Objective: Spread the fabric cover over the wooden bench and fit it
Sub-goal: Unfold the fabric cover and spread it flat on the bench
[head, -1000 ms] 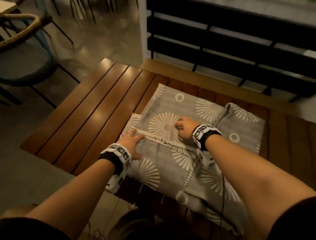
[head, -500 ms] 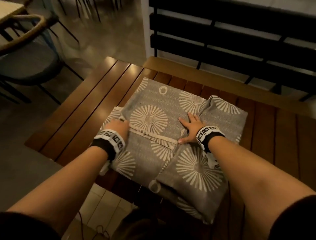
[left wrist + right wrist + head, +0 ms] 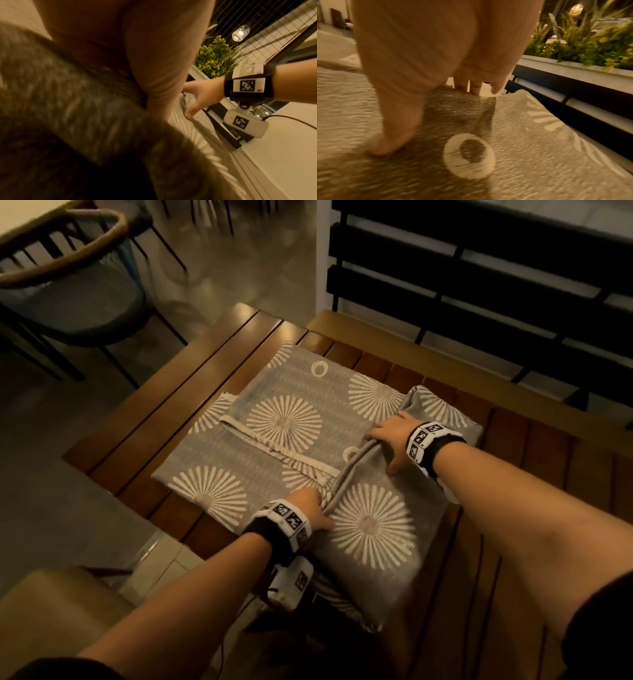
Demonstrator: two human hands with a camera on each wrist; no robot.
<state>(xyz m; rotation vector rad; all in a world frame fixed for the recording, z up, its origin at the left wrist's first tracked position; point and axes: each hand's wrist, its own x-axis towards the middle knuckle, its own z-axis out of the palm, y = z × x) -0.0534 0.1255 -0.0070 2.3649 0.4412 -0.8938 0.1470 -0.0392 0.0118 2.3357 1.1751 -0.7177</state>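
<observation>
A grey fabric cover with white sunburst prints lies folded in a square on the slatted wooden bench. A raised fold ridge runs diagonally across its right half. My left hand is at the near end of that ridge, thumb on top and fingers tucked beneath the flap. At the ridge's far end my right hand pinches the fold, fingers over the edge and thumb pressed on the cloth. In the right wrist view the right hand straddles the bunched cover. The left wrist view is blurred, and my left hand fills it.
A dark rope-backed chair stands on the floor at far left. Black horizontal slats form the backrest behind the bench. A planter with green plants sits above them. A tan seat is at my near left. Bare bench slats lie left of the cover.
My left hand has left the cover's left edge and moved right to the fold line. My right hand slid farther along that fold and now pinches it, raising a ridge.
</observation>
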